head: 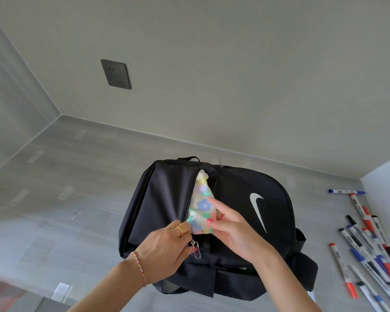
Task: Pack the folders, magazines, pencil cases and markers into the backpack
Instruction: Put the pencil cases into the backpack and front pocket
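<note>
Nearest me, my left hand (167, 246) is pinching the edge of the backpack's (239, 221) open pocket, beside the zipper pull (196, 249), and holding the slit apart. My right hand (232, 230) is pressing its fingers against the floral pencil case (199, 206), which is sitting partly inside that pocket (its near end is sticking out). The black backpack is lying on the grey floor (65, 188). To the right, markers (367, 244) are lying scattered, well apart from the bag. Farther off, a dark wall socket (115, 74) is facing me.
</note>
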